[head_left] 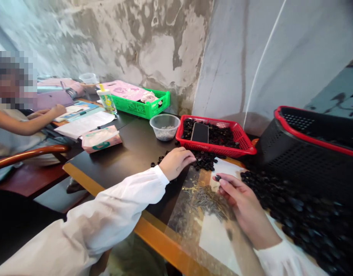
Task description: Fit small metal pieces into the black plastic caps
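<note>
My left hand [176,161] reaches into a small heap of black ring-shaped parts [205,160] in front of a red basket [245,150], fingers curled down on them. My right hand [239,199] pinches one small black part [218,177] between thumb and fingertip. Just under that hand lies a pile of thin metal pins [208,201] on the glass-topped table [153,230]. A large spread of black parts [308,214] covers the table to the right.
The red basket holds more black parts and a dark flat block [200,132]. A clear plastic cup [164,127], a green basket [142,108], a tissue pack [101,138] and papers lie further left. A black crate [308,153] stands at right. Another person's arm [30,122] rests at left.
</note>
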Demonstrator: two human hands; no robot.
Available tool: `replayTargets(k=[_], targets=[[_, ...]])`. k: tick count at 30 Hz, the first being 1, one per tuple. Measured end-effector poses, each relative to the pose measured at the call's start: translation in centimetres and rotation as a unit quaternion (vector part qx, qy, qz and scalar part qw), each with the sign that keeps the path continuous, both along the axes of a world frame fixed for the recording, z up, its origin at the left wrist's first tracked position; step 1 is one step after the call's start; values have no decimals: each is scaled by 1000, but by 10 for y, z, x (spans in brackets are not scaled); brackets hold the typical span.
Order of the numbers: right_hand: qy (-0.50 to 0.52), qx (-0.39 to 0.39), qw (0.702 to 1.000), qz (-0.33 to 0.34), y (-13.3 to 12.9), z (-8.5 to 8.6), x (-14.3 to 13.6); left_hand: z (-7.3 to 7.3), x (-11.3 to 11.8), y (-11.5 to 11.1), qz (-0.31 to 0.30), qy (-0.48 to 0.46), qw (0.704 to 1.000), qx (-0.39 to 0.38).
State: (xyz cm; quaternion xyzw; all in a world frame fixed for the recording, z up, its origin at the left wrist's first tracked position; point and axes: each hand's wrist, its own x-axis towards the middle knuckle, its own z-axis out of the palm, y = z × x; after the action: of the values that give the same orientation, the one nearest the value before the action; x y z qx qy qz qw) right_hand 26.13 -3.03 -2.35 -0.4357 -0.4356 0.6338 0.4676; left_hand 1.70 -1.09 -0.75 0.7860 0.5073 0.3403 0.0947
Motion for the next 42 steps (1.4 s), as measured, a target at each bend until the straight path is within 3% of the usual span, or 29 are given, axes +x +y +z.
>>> replayTargets(k=[3,7,9,13,16,21,25,29,36,42], targets=[[-26,7,1000,2,-2,1,1,-4,12,-3,-34,-160,982,-96],[-75,58,995,11,-4,-2,2,-9,29,-9,-96,-356,903,-219],[-94,87,992,19,-4,-4,1,-12,35,-12,-121,-398,875,-249],[-108,126,986,29,-6,-3,-2,-14,41,-15,-162,-417,845,-293],[-100,147,984,22,-11,2,-5,-13,43,-19,-154,-444,829,-303],[-125,185,975,7,-19,8,-9,-10,42,-26,-106,-463,829,-295],[-141,199,970,-11,-22,10,-10,-15,40,-26,-81,-441,862,-235],[-139,202,969,-32,-24,11,-11,-16,39,-27,-56,-428,875,-220],[-161,213,963,-34,-25,10,-9,-8,42,-31,-58,-408,884,-220],[-164,222,960,-40,-24,11,-10,-11,41,-32,-65,-388,895,-210]])
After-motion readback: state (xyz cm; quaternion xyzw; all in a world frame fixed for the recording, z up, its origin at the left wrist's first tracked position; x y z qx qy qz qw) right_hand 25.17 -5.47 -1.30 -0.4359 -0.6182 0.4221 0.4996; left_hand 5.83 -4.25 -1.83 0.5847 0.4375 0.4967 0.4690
